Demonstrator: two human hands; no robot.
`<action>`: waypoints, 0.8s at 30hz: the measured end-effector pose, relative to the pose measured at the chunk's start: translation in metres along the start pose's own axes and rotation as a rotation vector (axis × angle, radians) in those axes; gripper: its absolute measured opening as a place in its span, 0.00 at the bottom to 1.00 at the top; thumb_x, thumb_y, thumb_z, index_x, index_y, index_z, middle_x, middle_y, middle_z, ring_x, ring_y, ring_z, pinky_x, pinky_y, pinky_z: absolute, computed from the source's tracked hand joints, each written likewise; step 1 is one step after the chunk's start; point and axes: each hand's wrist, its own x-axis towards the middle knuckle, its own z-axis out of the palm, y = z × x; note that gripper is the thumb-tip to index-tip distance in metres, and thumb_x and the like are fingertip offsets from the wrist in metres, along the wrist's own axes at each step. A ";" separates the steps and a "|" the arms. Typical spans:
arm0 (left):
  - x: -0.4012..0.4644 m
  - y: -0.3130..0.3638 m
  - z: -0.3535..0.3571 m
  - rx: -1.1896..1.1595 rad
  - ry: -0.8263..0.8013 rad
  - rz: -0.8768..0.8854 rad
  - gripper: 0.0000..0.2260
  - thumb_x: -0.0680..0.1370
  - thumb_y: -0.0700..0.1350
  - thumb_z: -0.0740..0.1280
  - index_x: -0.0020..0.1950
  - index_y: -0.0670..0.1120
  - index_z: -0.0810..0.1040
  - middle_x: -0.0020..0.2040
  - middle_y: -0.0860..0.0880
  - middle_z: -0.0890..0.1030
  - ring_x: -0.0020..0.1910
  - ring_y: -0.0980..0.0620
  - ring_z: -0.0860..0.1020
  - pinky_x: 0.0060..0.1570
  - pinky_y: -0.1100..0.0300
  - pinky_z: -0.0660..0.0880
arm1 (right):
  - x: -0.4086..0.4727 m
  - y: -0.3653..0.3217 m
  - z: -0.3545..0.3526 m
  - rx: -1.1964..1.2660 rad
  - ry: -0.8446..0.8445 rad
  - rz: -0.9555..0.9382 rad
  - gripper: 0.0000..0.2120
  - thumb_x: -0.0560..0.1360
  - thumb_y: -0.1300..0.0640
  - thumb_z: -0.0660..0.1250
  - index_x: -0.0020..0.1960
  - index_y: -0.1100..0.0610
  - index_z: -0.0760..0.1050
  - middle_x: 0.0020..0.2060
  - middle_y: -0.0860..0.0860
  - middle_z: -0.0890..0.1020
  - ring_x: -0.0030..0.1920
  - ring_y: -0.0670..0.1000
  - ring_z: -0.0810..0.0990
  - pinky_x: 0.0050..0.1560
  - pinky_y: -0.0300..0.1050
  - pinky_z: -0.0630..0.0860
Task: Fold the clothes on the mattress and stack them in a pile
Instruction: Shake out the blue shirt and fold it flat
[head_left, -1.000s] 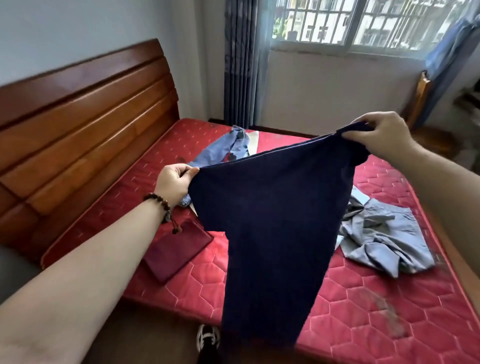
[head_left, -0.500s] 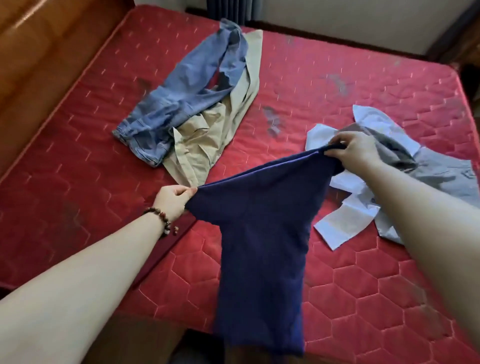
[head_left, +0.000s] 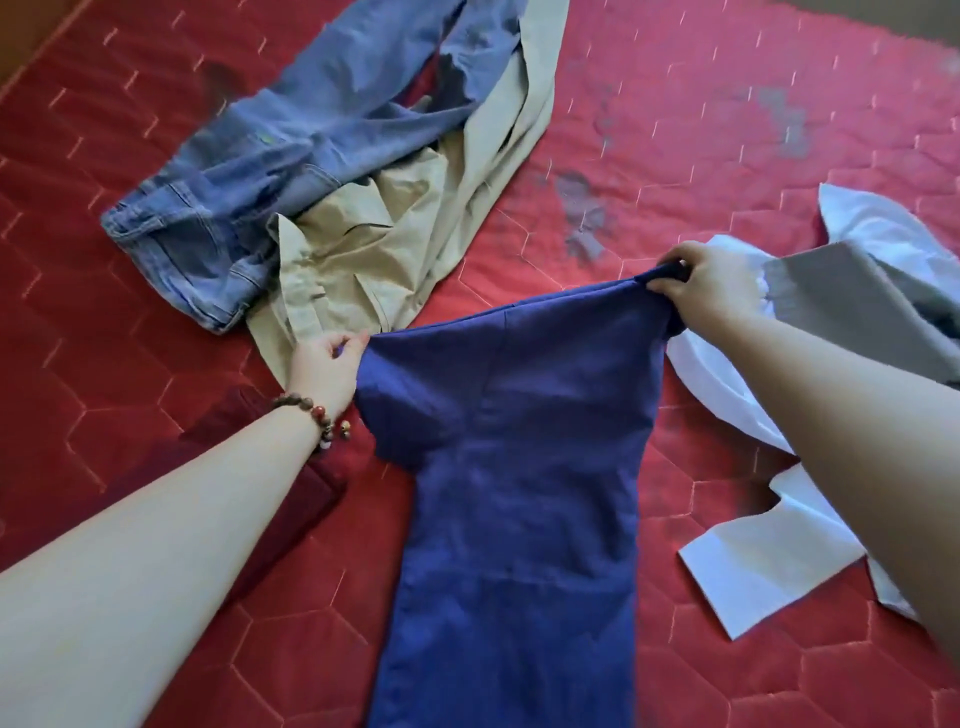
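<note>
Forearms are filling the lower corners, so we are losing part of what lies beneath them: under our left arm a dark maroon cloth is lying flat on the mattress, mostly covered. The navy garment is running off the bottom edge, its lower end cut off. We are holding it by its top edge, stretched between both hands; our left hand, with a beaded bracelet at the wrist, is pinching one corner, and our right hand is gripping the other corner in curled fingers, higher and farther out. The fabric is looking smooth and matte, with soft folds down its length.

Beside our right arm a white garment is lying crumpled with sharp, flat edges, partly hidden by the arm, and a grey one is overlapping it toward the right edge. Farther off on the left, blue jeans are lying bunched over a creased beige garment, both touching. The red quilted surface, stitched in hexagons and worn in grey patches, is lying bare between the piles.
</note>
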 end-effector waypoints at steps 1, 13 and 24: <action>0.006 0.001 0.007 0.047 0.030 0.000 0.12 0.80 0.45 0.64 0.47 0.38 0.82 0.39 0.41 0.80 0.42 0.45 0.77 0.36 0.62 0.67 | 0.008 0.002 0.008 -0.060 -0.008 0.004 0.19 0.73 0.51 0.70 0.63 0.53 0.74 0.54 0.55 0.80 0.54 0.59 0.77 0.49 0.47 0.70; 0.030 0.019 0.126 0.694 -0.117 0.658 0.15 0.79 0.45 0.62 0.62 0.40 0.75 0.60 0.41 0.76 0.60 0.41 0.73 0.64 0.49 0.65 | 0.044 0.008 0.108 -0.334 -0.097 -0.556 0.16 0.81 0.56 0.60 0.68 0.55 0.73 0.71 0.56 0.69 0.74 0.57 0.62 0.75 0.54 0.51; 0.066 0.014 0.145 0.939 -0.134 0.572 0.17 0.82 0.57 0.55 0.54 0.44 0.70 0.50 0.44 0.77 0.47 0.40 0.78 0.36 0.51 0.64 | 0.077 0.007 0.117 -0.818 -0.203 -0.515 0.24 0.76 0.40 0.62 0.60 0.58 0.72 0.58 0.55 0.74 0.65 0.58 0.66 0.73 0.65 0.50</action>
